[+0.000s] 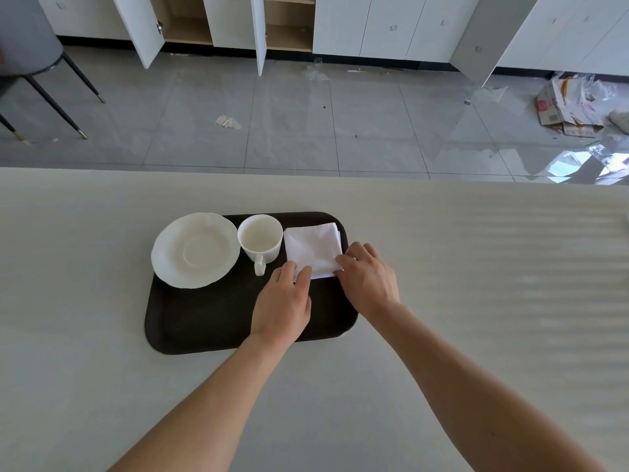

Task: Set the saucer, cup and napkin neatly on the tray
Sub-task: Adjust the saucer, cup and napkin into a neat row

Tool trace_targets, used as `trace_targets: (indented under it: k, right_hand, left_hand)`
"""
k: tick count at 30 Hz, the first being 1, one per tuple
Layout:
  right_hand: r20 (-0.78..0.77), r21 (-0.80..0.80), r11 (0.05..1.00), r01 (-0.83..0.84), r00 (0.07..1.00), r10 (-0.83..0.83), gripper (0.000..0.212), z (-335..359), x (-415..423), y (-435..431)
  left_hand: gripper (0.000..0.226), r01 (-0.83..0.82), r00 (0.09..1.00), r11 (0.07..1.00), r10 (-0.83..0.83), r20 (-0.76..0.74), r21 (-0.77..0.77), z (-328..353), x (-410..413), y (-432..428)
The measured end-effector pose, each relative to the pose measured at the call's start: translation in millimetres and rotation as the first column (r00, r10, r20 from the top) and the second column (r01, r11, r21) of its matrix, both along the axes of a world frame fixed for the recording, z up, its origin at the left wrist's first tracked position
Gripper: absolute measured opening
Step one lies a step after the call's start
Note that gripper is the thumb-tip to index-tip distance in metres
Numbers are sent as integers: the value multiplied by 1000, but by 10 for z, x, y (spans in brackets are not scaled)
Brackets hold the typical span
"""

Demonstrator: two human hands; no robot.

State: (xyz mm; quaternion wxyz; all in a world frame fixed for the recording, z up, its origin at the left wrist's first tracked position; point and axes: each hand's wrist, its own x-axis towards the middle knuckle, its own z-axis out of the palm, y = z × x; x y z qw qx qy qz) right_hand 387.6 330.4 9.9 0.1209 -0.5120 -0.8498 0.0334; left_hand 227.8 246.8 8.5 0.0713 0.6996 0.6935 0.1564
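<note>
- Head view, centre of the frame: the dark brown rounded-rectangle plastic tray (204, 321) lies on the pale grey counter (85, 335). The white scalloped ceramic saucer (194, 250) sits at the tray's upper left, the white ceramic cup (260, 237) stands just right of it with its handle towards the camera, and the folded white cloth napkin (311, 248) lies at the upper right.
- The left hand (282, 301) has its grip pressed together on the napkin's near left corner; the right hand (369, 279) has its grip bearing on the near right corner.
- Risk: the saucer's left rim overhangs the tray edge, so a nudge of the tray could tip or slide it off.
- Risk: the left hand is just beside the cup handle; a sideways tug on the napkin could knock the cup against the saucer.
- Risk: uneven pulls could skew the napkin or open its folded layers, spoiling the neat look.
- Hidden: the napkin's near corners lie under the fingers, so whether they are pinched or only pressed flat I cannot tell.
- Hard to make out: whether cup and saucer touch, and whether the cup holds anything.
</note>
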Motion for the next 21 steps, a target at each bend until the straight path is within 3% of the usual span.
trace_targets:
  k: [5,13,15,18,21]
  right_hand:
    - [-7,-10,1000,20,1000,-20,6,-8,-40,52]
    - [-34,-43,999,21,999,-23,8,-24,-76,98]
    - [-73,-69,997,14,997,-19,16,-20,-54,92]
    - [-146,-135,991,9,989,-29,45,-7,-25,104]
    - [-64,-219,976,10,998,-24,56,17,-71,242]
  left_hand:
    - [45,12,1000,1000,-12,7,-4,-62,-10,-13]
    - [51,45,992,999,-46,-118,-10,-118,0,15]
    - [54,49,989,998,-53,-139,-32,-128,-2,12]
    - [58,57,985,996,-68,-157,-72,-152,-16,-10]
    - [61,57,979,993,-75,-188,-102,-155,-9,-12]
